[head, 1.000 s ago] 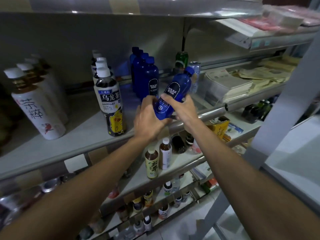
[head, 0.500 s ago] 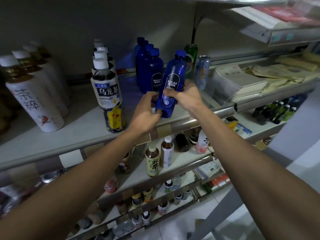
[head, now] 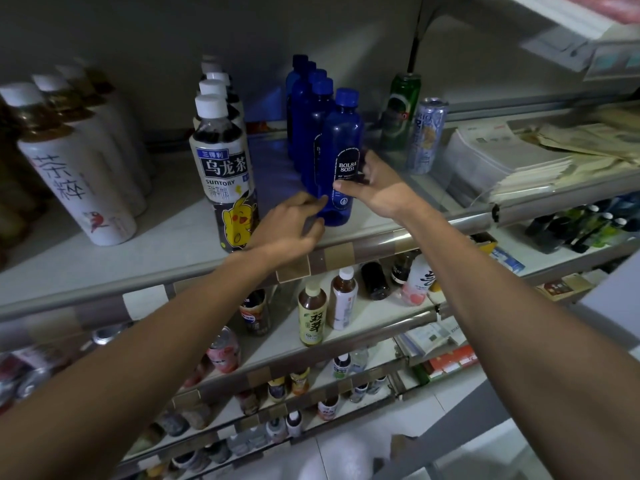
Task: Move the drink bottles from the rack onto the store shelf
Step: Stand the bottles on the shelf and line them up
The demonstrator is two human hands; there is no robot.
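A translucent blue plastic soda bottle with a black label (head: 341, 161) stands upright near the front edge of the pale grey store shelf (head: 166, 251), at the head of a row of matching blue bottles (head: 304, 109). It sits between a white-capped dark oolong tea bottle (head: 225, 168) and a green drink can (head: 401, 109). The hands bracket it loosely. The left hand (head: 291, 230) touches its lower side with its fingertips. The right hand (head: 377, 192) lays a straight thumb across the label, fingers relaxed beside it. The placing step looks all but finished. The next move likely calls for letting go cleanly without tipping the bottle, then returning to the rack, which is out of view.
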